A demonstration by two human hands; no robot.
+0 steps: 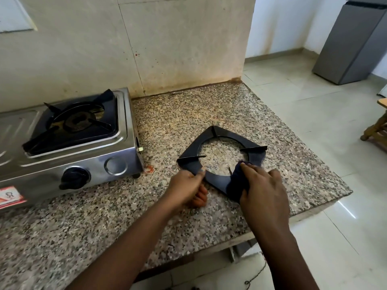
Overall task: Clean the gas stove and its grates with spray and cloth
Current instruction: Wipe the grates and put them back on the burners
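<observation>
We find the dark square metal grate with a round central opening point(222, 151) lying flat on the speckled granite countertop point(178, 118), to the right of the stainless steel gas stove point(117, 155) and well apart from it. Its surface reads as matt blue-black, with four thin upright prongs rising at the corners and pointing in toward the opening; the granite shows through the ring. Our left hand point(186, 190) grips the grate's near left corner, thumb on top and fingers curled beneath the edge. Our right hand point(261, 189) presses a dark blue cloth point(237, 183) onto the grate's near right corner, fingers bent over the bunched fabric and holding it; the cloth covers that corner and hangs past its edge. A second dark grate point(69, 124) sits in place over the burner point(78, 121) on the stove, whose steel top shows smears and reflections. A black control knob point(74, 177) stands on the stove's front panel. A small reddish stain point(149, 169) marks the countertop beside the stove's front right foot.
</observation>
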